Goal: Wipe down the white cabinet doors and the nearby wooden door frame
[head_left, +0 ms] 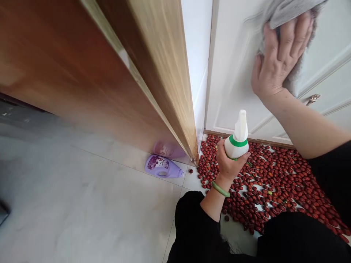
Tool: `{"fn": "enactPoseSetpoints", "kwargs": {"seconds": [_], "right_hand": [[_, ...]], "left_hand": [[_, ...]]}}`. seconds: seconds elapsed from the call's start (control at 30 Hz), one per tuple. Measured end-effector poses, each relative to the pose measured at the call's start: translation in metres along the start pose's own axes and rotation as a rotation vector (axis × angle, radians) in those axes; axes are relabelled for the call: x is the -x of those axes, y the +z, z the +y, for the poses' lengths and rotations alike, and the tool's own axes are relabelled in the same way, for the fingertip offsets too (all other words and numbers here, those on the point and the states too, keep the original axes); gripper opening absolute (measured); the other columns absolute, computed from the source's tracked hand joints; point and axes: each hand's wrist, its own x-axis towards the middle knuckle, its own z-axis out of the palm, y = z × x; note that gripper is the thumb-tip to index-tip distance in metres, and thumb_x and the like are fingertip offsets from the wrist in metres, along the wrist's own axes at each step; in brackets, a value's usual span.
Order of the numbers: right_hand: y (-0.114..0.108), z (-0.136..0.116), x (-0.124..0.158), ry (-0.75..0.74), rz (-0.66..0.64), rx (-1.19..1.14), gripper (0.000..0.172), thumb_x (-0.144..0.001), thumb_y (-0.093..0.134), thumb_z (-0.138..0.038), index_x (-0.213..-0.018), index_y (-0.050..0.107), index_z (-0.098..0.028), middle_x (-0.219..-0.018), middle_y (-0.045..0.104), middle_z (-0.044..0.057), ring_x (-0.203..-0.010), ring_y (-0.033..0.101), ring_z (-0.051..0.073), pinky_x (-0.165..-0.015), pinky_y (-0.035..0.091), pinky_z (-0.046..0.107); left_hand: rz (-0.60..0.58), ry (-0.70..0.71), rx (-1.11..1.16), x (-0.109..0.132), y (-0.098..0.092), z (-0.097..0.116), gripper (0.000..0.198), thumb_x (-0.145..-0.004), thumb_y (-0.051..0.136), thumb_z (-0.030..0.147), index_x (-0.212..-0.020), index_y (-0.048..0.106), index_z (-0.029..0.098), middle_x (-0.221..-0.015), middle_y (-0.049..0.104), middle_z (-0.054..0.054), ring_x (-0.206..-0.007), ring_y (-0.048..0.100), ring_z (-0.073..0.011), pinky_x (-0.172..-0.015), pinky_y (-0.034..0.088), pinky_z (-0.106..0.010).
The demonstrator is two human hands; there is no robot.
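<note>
My right hand presses a grey cloth flat against a white panelled door at the upper right; its fingers are spread over the cloth. My left hand is closed round a white spray bottle with a green collar, held upright lower down in front of the door. A green bangle circles my left wrist. Both arms wear black sleeves.
A wooden door stands ajar to the left, its edge near the white door's frame. Several red dates lie spread over the tiled floor below the white door. A purple detergent bottle lies on its side by the wooden door. A metal handle sits on the white door.
</note>
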Motion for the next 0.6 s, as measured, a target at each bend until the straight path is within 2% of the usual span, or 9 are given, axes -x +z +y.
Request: {"fn": "enactPoseSetpoints", "kwargs": {"seconds": [0.13,0.27,0.33,0.43,0.53,0.6], "right_hand": [[0.060,-0.011,0.013,-0.019,-0.125,-0.084,0.056,-0.125,0.033,-0.033,-0.171,0.064,-0.034,-0.183,0.053,0.001,-0.179,0.035,0.035,-0.151,0.007,0.070],[0.103,-0.011,0.046,-0.062,-0.299,-0.149,0.051,-0.125,0.038,-0.027,-0.163,0.072,-0.023,-0.179,0.058,0.006,-0.178,0.033,0.030,-0.152,0.012,0.062],[0.119,-0.011,0.076,-0.132,-0.420,-0.173,0.050,-0.123,0.040,-0.023,-0.157,0.076,-0.018,-0.174,0.063,0.011,-0.176,0.036,0.031,-0.151,0.018,0.060],[0.140,-0.012,0.131,-0.237,-0.572,-0.200,0.049,-0.116,0.045,-0.017,-0.149,0.081,-0.020,-0.165,0.071,0.010,-0.168,0.049,0.029,-0.147,0.031,0.052],[0.156,-0.013,0.184,-0.278,-0.701,-0.192,0.056,-0.110,0.044,-0.011,-0.156,0.076,-0.019,-0.170,0.068,0.011,-0.167,0.050,0.025,-0.146,0.032,0.045],[0.165,-0.015,0.210,-0.315,-0.808,-0.191,0.055,-0.106,0.048,-0.010,-0.153,0.077,-0.016,-0.168,0.069,0.013,-0.164,0.052,0.023,-0.144,0.033,0.040]], "left_hand": [[0.131,-0.091,-0.024,-0.005,-0.003,0.000,0.081,-0.077,0.105,0.053,-0.139,0.064,0.021,-0.135,0.078,-0.017,-0.119,0.079,-0.0325,-0.106,0.066,-0.050],[0.174,-0.129,-0.073,-0.006,-0.005,-0.002,0.079,-0.075,0.106,0.044,-0.137,0.063,0.022,-0.136,0.078,-0.018,-0.121,0.079,-0.0327,-0.108,0.065,-0.050],[0.161,-0.127,-0.074,-0.003,-0.004,0.000,0.081,-0.072,0.108,0.039,-0.137,0.062,0.022,-0.134,0.078,-0.017,-0.119,0.079,-0.0328,-0.107,0.065,-0.051],[0.109,-0.125,-0.043,0.007,-0.002,0.004,0.083,-0.071,0.108,0.039,-0.137,0.061,0.021,-0.130,0.078,-0.016,-0.114,0.079,-0.0328,-0.102,0.067,-0.050],[0.069,-0.084,-0.030,0.018,0.001,0.009,0.082,-0.073,0.107,0.040,-0.137,0.060,0.022,-0.132,0.077,-0.016,-0.117,0.079,-0.0340,-0.106,0.066,-0.053],[0.062,-0.044,-0.027,0.021,0.000,0.012,0.083,-0.071,0.108,0.040,-0.137,0.060,0.023,-0.133,0.076,-0.015,-0.118,0.078,-0.0343,-0.107,0.066,-0.054]]}}
